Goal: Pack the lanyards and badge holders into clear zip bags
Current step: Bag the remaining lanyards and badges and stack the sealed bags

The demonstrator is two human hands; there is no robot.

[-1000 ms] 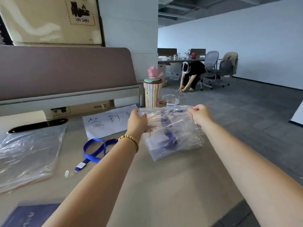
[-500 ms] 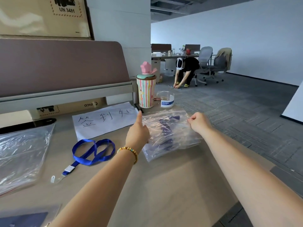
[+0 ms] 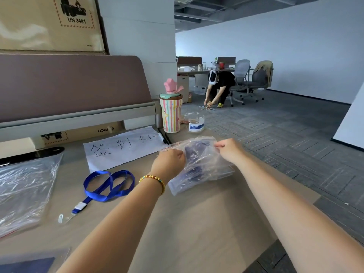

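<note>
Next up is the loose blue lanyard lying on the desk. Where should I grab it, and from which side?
Take the blue lanyard at its looped strap, pinching from above where the bands cross. The loops lie flat and bunched together, so one pinch probably gathers most of it. The small clip end trails toward the near edge and would leave the strap dangling. The left hand is nearer.

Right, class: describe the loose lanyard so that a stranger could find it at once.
Start at the white paper sign on the desk. Just in front lies the lanyard, left of the left hand. It alone is a bare blue looped ribbon, not bagged.
</note>
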